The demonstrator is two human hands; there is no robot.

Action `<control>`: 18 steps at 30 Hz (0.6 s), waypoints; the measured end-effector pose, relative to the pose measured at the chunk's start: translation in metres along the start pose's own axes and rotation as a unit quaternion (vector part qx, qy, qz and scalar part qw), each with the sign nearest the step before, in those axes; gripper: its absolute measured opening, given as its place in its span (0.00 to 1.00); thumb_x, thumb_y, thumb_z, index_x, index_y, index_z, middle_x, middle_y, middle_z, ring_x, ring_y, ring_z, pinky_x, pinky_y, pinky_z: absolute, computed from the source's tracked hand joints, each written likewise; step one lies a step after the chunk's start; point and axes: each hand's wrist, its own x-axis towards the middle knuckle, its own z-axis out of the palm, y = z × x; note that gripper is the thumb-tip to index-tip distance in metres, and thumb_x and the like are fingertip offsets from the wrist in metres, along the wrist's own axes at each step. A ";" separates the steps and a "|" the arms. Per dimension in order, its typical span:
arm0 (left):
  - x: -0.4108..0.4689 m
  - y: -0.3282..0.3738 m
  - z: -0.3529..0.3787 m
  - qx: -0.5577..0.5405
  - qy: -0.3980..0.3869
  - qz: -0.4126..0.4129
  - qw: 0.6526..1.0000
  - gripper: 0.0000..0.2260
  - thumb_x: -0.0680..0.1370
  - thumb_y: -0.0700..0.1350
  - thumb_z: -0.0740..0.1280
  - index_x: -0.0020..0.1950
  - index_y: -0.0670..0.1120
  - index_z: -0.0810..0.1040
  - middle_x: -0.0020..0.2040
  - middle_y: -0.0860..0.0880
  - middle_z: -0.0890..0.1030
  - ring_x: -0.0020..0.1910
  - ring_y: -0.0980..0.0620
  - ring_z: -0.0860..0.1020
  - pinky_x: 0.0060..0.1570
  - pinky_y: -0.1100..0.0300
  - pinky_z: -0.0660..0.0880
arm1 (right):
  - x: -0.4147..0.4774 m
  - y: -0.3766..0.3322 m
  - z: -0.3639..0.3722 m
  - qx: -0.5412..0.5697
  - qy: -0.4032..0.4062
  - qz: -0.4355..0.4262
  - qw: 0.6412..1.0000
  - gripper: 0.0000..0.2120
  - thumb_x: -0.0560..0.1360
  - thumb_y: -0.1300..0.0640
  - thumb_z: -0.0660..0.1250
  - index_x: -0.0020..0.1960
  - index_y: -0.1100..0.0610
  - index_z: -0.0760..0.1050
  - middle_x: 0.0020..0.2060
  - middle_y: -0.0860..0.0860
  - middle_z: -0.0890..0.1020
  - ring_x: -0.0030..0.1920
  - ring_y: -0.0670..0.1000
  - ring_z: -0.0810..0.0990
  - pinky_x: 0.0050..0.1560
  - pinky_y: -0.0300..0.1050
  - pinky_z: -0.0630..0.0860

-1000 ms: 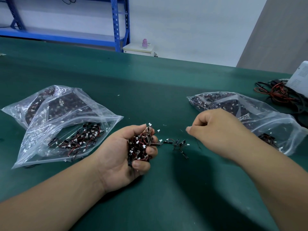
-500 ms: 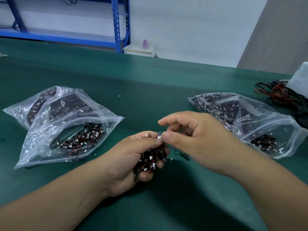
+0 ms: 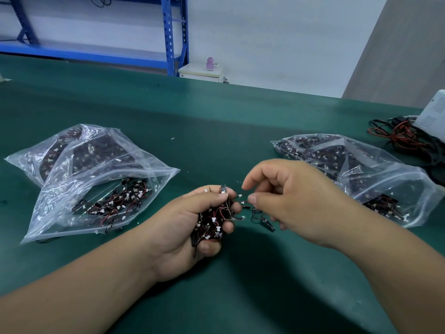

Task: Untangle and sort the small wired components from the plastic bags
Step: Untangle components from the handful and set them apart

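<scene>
My left hand (image 3: 185, 227) grips a tangled bunch of small wired components (image 3: 212, 225), black and red wires with white plugs, just above the green table (image 3: 216, 131). My right hand (image 3: 293, 201) is close beside it on the right and pinches one red wire (image 3: 242, 202) that leads out of the bunch. A few loose components (image 3: 262, 219) lie on the table under my right hand. Two clear plastic bags of the same components lie flat: one on the left (image 3: 96, 184) and one on the right (image 3: 361, 174).
A heap of red and black cables (image 3: 404, 138) and a white box (image 3: 433, 114) sit at the table's far right edge. Blue shelving (image 3: 173, 32) and a small white cabinet (image 3: 202, 72) stand beyond the table's far edge.
My right hand came from the table to the bunch, took hold at its top, and now has shifted slightly right, drawing a red wire out. My left hand stayed in place.
</scene>
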 end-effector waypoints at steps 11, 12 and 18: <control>0.004 0.000 -0.004 -0.026 -0.006 -0.016 1.000 0.04 0.70 0.43 0.70 0.44 0.48 0.82 0.39 0.48 0.79 0.29 0.53 0.74 0.18 0.68 0.60 | 0.005 0.004 -0.029 0.003 0.109 -0.008 0.994 0.13 0.73 0.65 0.69 0.43 0.46 0.79 0.32 0.52 0.81 0.26 0.47 0.74 0.26 0.44 0.74; 0.004 0.000 -0.005 -0.032 -0.008 -0.017 0.999 0.04 0.70 0.43 0.70 0.44 0.48 0.82 0.39 0.48 0.79 0.29 0.53 0.74 0.18 0.68 0.60 | 0.006 0.008 -0.031 -0.026 0.114 0.003 0.993 0.12 0.73 0.65 0.69 0.42 0.47 0.79 0.31 0.49 0.81 0.25 0.46 0.74 0.26 0.42 0.72; 0.009 -0.002 -0.007 -0.040 -0.009 -0.019 0.999 0.07 0.65 0.44 0.73 0.43 0.48 0.83 0.39 0.48 0.79 0.29 0.53 0.74 0.18 0.68 0.60 | 0.008 0.021 -0.028 -0.216 0.054 0.105 0.969 0.08 0.70 0.60 0.67 0.37 0.47 0.78 0.30 0.41 0.81 0.28 0.42 0.76 0.31 0.41 0.72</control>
